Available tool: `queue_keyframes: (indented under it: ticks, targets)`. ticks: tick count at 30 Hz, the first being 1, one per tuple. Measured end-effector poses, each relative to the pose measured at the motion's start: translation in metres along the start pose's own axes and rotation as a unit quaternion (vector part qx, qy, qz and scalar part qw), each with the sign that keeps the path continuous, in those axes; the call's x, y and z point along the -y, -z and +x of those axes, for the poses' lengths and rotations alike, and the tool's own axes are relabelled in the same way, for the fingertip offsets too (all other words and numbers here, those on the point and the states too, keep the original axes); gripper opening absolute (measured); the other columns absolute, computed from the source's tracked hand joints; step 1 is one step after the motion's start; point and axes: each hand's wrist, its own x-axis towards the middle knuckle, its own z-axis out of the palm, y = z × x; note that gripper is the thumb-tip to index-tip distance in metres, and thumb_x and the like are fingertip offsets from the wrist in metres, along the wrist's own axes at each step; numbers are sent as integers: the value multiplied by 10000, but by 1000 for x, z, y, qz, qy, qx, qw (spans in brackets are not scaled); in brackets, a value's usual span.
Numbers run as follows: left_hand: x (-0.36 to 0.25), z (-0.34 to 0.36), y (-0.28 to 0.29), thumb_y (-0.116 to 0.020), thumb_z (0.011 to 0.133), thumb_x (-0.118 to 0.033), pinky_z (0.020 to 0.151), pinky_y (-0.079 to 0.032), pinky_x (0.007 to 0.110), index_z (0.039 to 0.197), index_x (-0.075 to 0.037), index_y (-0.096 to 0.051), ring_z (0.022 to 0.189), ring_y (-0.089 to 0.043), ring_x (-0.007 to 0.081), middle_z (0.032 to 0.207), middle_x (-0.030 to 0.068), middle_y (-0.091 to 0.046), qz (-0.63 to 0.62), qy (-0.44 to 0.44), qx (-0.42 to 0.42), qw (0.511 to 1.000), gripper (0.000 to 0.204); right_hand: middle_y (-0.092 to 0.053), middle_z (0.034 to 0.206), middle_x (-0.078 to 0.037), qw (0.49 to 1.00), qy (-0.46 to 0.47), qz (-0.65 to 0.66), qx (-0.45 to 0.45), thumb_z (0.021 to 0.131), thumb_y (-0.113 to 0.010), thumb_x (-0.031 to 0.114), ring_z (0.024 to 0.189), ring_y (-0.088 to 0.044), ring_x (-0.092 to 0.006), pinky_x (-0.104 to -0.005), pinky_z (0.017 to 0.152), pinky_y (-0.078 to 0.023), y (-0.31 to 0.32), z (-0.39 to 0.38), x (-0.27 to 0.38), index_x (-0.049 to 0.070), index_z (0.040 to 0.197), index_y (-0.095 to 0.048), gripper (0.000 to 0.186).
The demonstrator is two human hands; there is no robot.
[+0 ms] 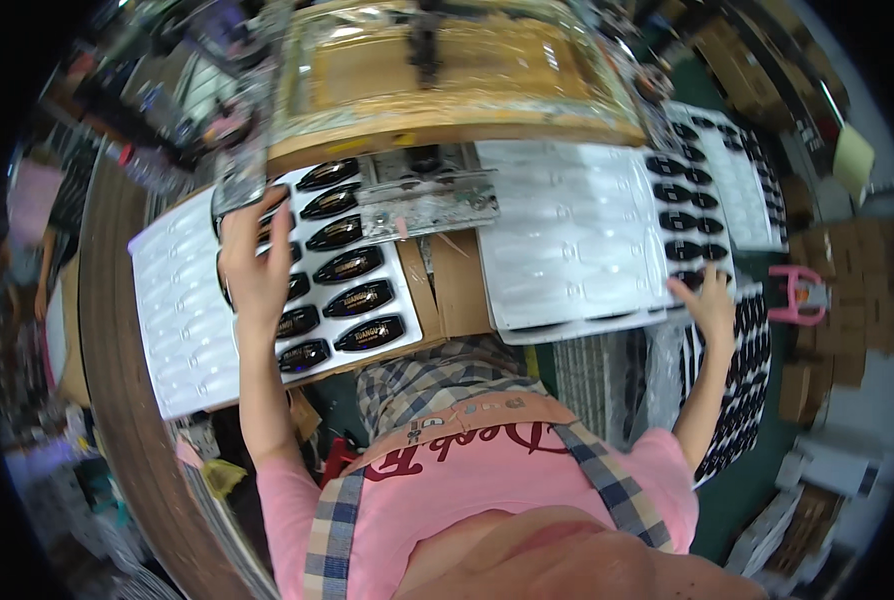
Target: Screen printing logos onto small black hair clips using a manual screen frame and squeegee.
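Observation:
Glossy black oval pieces with gold print lie in rows on a white moulded tray at the left. My left hand is over these rows, its thumb apart from its bent fingers, near a dark piece and the grey end of a machine arm. On the right, my right hand reaches to the near end of rows of black pieces, fingers and thumb spread. I see nothing clearly held in either hand. Between the trays stands a metal fixture with a stained plate.
A wooden-framed printing screen spans the far side above the fixture. White trays are stacked right of centre, and more filled trays stand beyond my right arm. A pink stool and cardboard boxes are farther right. Cardboard lies between the trays.

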Motion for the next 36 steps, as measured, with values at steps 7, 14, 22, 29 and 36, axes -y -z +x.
queue_keyframes:
  ticks: [7, 14, 22, 29, 36]
  targets:
    - [38, 46, -69, -581, 781, -121, 725, -448, 299, 978, 3, -574, 804, -577, 260, 867, 109, -606, -73, -81, 86, 990, 233, -494, 1028, -204, 978, 95, 184, 19, 811, -545, 280, 905, -517, -348, -356, 791, -415, 0, -2, -3, 18, 1053, -532, 357]
    - [69, 77, -113, -570, 801, -122, 766, -439, 264, 1002, 5, -575, 840, -570, 192, 923, 84, -607, -98, -112, 138, 979, 238, -417, 1242, -77, 904, 198, 379, -16, 774, -620, 119, 785, -499, -108, -208, 636, -425, 66, 3, 99, 27, 1113, -502, 371]
    - [60, 92, -89, -558, 818, -120, 793, -427, 245, 1017, 6, -577, 872, -554, 141, 970, 68, -602, -366, 79, 105, 921, 237, -585, 919, -128, 789, 417, 451, -33, 723, -685, 236, 757, -548, -211, -305, 711, -432, 58, 61, 232, -27, 1032, -522, 437]
    - [56, 30, 8, -542, 830, -94, 795, -415, 225, 1028, 3, -590, 865, -542, 100, 997, 52, -600, -391, 198, -54, 897, 226, -590, 923, -133, 789, 473, 391, -35, 748, -648, 289, 850, -550, -235, -308, 747, -415, 56, 59, 308, 0, 1007, -557, 398]
    - [78, -112, 84, -539, 825, -14, 737, -456, 238, 977, 44, -576, 815, -557, 122, 917, 75, -581, -244, 311, -235, 888, 167, -563, 1002, -207, 802, 471, 362, -58, 771, -615, 337, 937, -533, -289, -313, 808, -401, 48, 52, 293, -36, 1035, -525, 465]
